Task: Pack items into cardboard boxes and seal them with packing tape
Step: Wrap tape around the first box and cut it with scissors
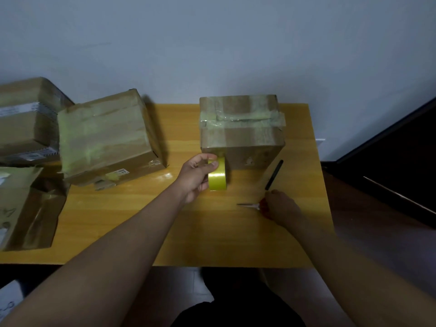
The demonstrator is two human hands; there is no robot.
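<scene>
A taped cardboard box [240, 135] stands at the back middle of the wooden table [141, 232]. My left hand [195, 178] grips a yellow tape roll [218, 177] upright against the box's front lower left corner. My right hand [280, 206] holds red-handled scissors [250, 205] low over the table, blades pointing left. A black pen-like stick [274, 174] lies just beyond that hand.
A second taped box [106, 138] sits tilted at the left, with another box [26, 119] behind it. An open cardboard box [30, 208] lies at the near left edge. Dark furniture [389, 161] stands to the right of the table.
</scene>
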